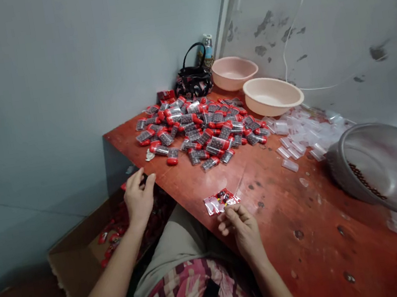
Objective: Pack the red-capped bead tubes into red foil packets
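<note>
Grey walls (74, 52) back a red table (322, 264), a shiny packet (215, 203) near its edge. Whether the right hand (243, 224), fingers curled, grips it I can't tell; the left hand's (139, 199) fingers part loosely.

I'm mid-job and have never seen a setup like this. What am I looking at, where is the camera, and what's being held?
There is no machine here, just a person's two bare hands. The single picture comes from a head-worn camera looking forward and down. The left hand is partly open by the table's edge, near an open brown cardboard box; I can't make out anything held in it. The right hand has its fingers at the near edge of a shiny red-and-pink printed packet; whether they pinch it is unclear. On the worn red-orange table lie a heap of clear, red-ended containers, two pale plastic bowls, loose clear plastic sleeves and a large round grey basin.
</note>
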Motion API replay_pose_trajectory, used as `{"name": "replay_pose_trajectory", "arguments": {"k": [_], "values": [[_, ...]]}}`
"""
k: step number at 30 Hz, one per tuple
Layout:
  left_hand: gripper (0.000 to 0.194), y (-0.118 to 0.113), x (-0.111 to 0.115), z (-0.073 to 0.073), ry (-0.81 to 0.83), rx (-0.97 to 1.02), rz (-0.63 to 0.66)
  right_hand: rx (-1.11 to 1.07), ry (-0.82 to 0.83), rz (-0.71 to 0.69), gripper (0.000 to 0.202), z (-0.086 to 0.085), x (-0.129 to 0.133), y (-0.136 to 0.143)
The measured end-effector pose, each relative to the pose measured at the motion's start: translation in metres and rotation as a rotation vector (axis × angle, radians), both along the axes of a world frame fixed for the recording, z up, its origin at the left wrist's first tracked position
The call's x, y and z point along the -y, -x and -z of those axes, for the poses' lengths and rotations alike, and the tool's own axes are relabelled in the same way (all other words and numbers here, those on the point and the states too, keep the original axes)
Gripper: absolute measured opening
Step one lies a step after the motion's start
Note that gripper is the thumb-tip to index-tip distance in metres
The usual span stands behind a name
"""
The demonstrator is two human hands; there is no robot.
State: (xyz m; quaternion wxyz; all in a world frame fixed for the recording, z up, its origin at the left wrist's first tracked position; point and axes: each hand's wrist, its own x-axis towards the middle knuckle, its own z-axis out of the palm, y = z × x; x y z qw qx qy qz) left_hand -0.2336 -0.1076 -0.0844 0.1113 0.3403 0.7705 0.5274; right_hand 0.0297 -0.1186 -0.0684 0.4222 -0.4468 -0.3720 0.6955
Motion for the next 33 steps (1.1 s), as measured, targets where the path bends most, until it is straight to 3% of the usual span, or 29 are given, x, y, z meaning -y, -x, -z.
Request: {"name": "replay_pose_trajectory", "arguments": {"k": [3, 6, 9, 13, 16, 17, 20, 22, 26, 33], "values": [[0.054, 0.012, -0.034, 0.003, 0.226, -0.410, 0.030, 0.028, -0.017, -0.020, 0.022, 0.000, 0.003, 0.003], [0.049, 0.025, -0.064, 0.009, 0.336, -0.512, 0.010, 0.070, -0.042, -0.025, 0.021, -0.001, 0.005, 0.001], [0.033, 0.042, -0.077, 0.017, 0.297, -0.505, 0.012, 0.100, -0.041, -0.015, 0.021, -0.001, 0.007, -0.006], [0.025, 0.047, -0.068, 0.019, 0.139, -0.505, -0.008, 0.138, -0.045, 0.029, 0.022, 0.001, 0.004, -0.020], [0.030, 0.018, -0.045, 0.014, -0.029, -0.528, 0.096, 0.187, -0.075, 0.074, 0.022, 0.001, -0.003, -0.032], [0.035, 0.001, -0.036, 0.011, -0.076, -0.543, 0.223, 0.199, -0.083, 0.088, 0.022, 0.001, -0.006, -0.036], [0.039, -0.061, -0.012, 0.006, -0.117, -0.600, 0.776, 0.217, -0.092, 0.104, 0.022, -0.002, -0.012, -0.041], [0.041, -0.099, -0.004, 0.006, -0.069, -0.620, 0.972, 0.223, -0.107, 0.079, 0.021, -0.005, -0.014, -0.041], [0.038, -0.138, -0.003, 0.012, 0.044, -0.626, 0.979, 0.242, -0.146, 0.016, 0.021, -0.009, -0.015, -0.043], [0.031, -0.143, -0.002, 0.012, -0.021, -0.632, 0.877, 0.392, -0.225, 0.119, 0.020, 0.001, -0.024, -0.055]]}}
